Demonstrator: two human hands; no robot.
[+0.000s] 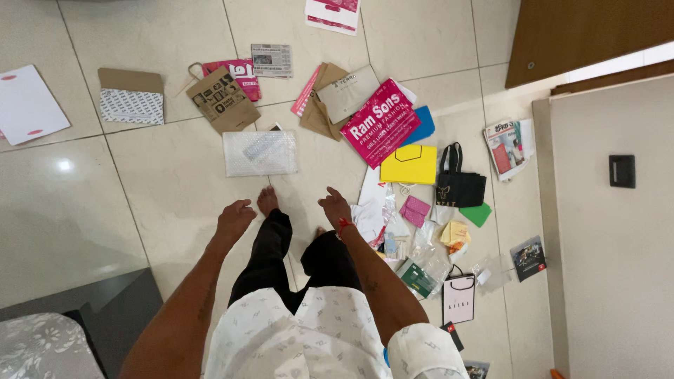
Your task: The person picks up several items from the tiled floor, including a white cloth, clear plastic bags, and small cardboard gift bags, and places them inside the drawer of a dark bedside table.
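Head view: a person stood on a tiled floor [154, 175], looking straight down, both arms held out in front.
Left hand [234, 216]: empty, fingers loosely curled, touching nothing, above bare tile beside the left foot [267, 200].
Right hand [335, 207]: empty, fingers slack and part open, a red thread at the wrist; it hung over the near edge of the litter.
Nearest to right hand: clear plastic bags [375, 210] just to its right, with a small pink pouch [415, 210] beyond them.
Nearest to left hand: a bubble-wrap sheet [260, 152] flat on the floor just ahead of the foot.
Right side: a white gift bag [458, 298], a black bag [460, 186], a green card [478, 214], a yellow bag [409, 165].
Middle distance: a large magenta bag [380, 123] lay tilted over a blue sheet [423, 125] and brown envelopes [337, 98].
Farther left: a brown printed bag [222, 100], a folded brown mailer [131, 96], a white sheet [27, 103].
Farthest: a newspaper scrap [272, 60].
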